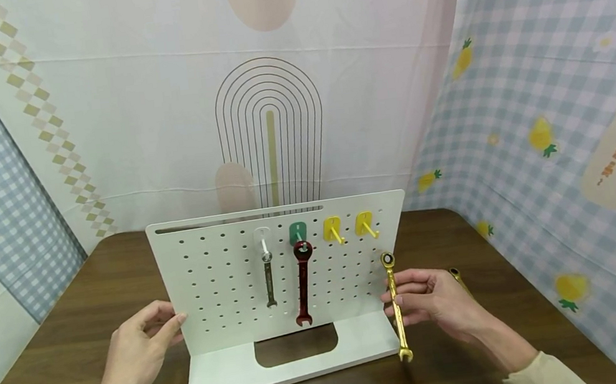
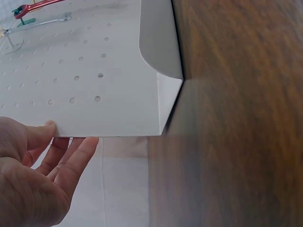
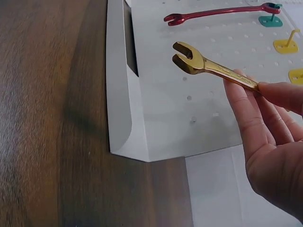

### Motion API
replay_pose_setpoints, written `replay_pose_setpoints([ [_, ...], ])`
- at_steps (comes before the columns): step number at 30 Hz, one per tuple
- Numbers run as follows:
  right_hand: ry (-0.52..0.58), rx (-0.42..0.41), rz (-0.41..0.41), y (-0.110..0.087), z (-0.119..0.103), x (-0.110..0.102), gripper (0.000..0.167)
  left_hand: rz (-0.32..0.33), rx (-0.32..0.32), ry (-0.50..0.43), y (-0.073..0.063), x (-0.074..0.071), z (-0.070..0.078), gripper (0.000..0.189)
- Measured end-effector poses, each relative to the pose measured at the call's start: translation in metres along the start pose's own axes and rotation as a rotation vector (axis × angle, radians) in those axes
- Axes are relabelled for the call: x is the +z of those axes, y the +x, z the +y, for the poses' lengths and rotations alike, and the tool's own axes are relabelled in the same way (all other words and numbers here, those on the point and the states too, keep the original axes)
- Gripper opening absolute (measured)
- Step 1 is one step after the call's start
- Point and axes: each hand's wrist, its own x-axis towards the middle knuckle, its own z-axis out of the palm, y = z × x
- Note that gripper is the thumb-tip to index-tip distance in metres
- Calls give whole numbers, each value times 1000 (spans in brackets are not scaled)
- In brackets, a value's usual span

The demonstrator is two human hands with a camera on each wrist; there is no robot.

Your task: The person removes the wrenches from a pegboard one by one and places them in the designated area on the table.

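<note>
A white pegboard stand (image 1: 219, 314) stands upright on the table. My left hand (image 1: 139, 344) pinches its left edge between thumb and fingers, as the left wrist view (image 2: 47, 170) also shows. In my right hand (image 1: 438, 300) a gold wrench (image 1: 397, 311) is held between thumb and fingers, ring end up, in front of the board's right edge. Its open jaw end points down toward the base. A small silver wrench (image 1: 269, 280) hangs from a white hook (image 1: 262, 237). Beside it a red wrench (image 1: 303, 286) hangs from a green hook (image 1: 298, 232).
Two yellow hooks (image 1: 332, 228) on the board's right side hold nothing. Behind my right hand a second gold wrench (image 1: 458, 276) is partly hidden. The brown wooden table (image 1: 88, 296) reaches back to a patterned cloth (image 1: 166, 125).
</note>
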Motion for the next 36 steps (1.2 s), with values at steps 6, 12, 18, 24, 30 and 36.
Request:
replay_pose_setpoints([
  [6,1,2,-1,-2,4,-7,27,4,4,-7,0,0,1,14],
  [12,-16,2,4,-4,6,-13,24,0,3,-6,0,0,1,14],
  [18,-21,8,13,-5,9,-17,24,-5,-3,-1,1,0,0,15],
  [24,-18,2,13,-6,12,-20,25,-6,-10,-5,1,0,-1,15],
  [30,-15,-1,23,-7,12,-21,25,-6,-4,-7,0,0,-1,15],
  [36,-10,1,26,-7,13,-22,25,-6,-5,-11,0,0,0,15],
])
